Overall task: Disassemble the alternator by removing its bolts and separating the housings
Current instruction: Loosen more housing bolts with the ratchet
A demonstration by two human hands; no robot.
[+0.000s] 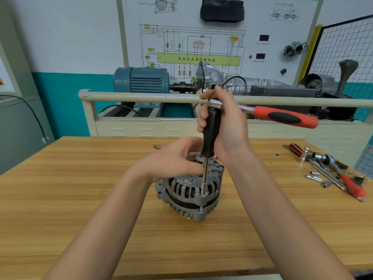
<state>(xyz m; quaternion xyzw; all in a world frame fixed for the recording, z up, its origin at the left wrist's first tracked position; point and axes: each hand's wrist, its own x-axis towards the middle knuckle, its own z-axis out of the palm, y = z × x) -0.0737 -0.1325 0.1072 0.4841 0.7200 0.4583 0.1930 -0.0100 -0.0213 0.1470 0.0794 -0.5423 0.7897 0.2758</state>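
Right hand (224, 126) wraps the black driver handle (212, 134) upright under the ratchet (282, 117), socket (202, 190) down on a bolt; left hand (177, 158) curls over the alternator (189, 190), mid wooden bench (80, 188), spare tools (331, 170) far right

1 alternator (189, 190), 2 ratchets (282, 117), perhaps 4 sockets (314, 177).

Two bare forearms reach forward. The left hand (177, 158) is low, fingers curled; the right hand (221, 122) is raised, fingers wrapped in a grip.
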